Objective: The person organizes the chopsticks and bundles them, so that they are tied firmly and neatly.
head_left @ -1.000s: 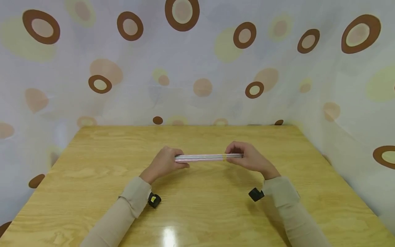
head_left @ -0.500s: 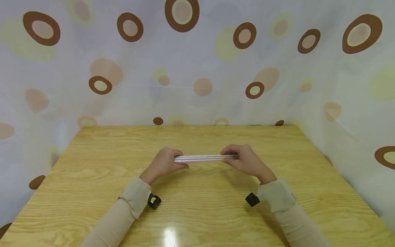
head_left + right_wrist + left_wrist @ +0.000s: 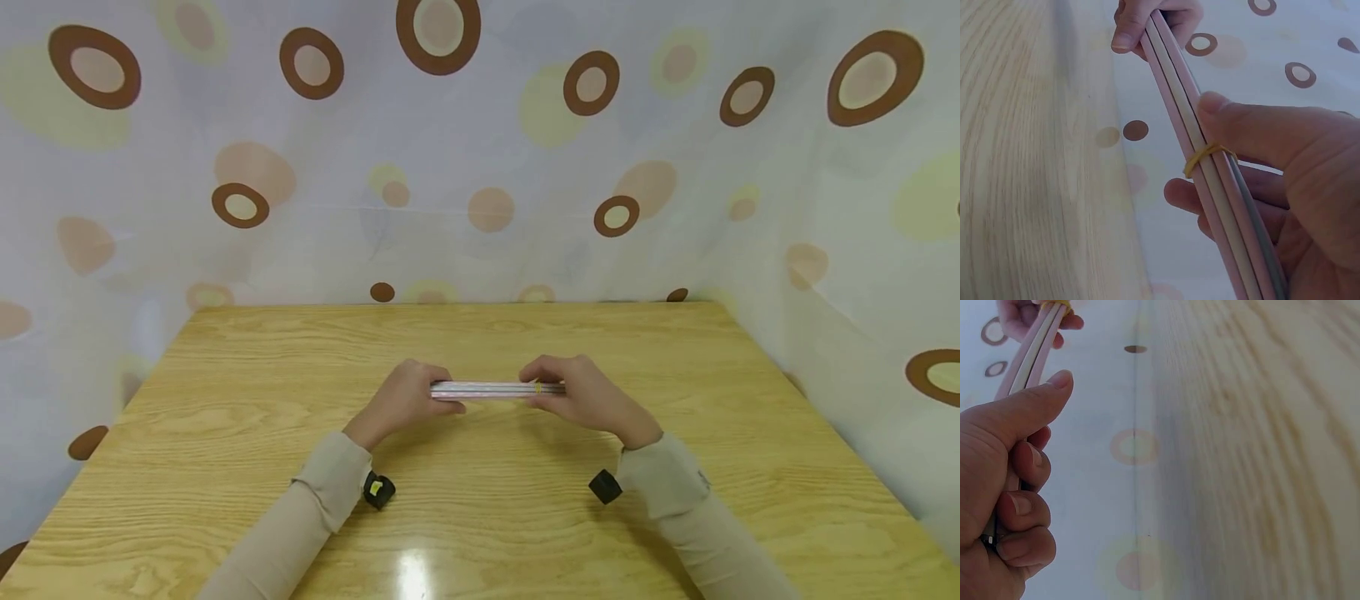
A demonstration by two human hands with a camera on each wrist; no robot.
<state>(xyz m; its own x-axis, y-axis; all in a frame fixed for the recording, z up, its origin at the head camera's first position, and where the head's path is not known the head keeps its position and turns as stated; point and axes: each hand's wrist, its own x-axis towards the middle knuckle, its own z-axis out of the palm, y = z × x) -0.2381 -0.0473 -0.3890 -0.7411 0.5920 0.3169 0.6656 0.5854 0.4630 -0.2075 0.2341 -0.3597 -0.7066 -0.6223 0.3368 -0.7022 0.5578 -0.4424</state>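
Observation:
A bundle of slim pink, cream and grey chopsticks (image 3: 483, 390) is held level over the table between both hands. A yellow rubber band (image 3: 1210, 157) circles it near the right hand. My left hand (image 3: 405, 396) grips the left end; in the left wrist view its fingers (image 3: 1025, 512) curl round the sticks and the thumb lies along them. At the other end, my right hand (image 3: 588, 396) holds the bundle beside the band. The right wrist view shows its thumb (image 3: 1235, 128) against one side and fingertips reaching behind. Both palms hide the chopsticks' ends.
The wooden table (image 3: 480, 500) spreads beneath both arms. Behind it and along the sides hangs a pale curtain (image 3: 450, 150) printed with brown rings. Each beige sleeve has a black wrist camera (image 3: 605, 487) at its cuff.
My right hand has moved left along the chopsticks, and the rubber band has shifted slightly left with it. The left hand has stayed nearly in place on its end.

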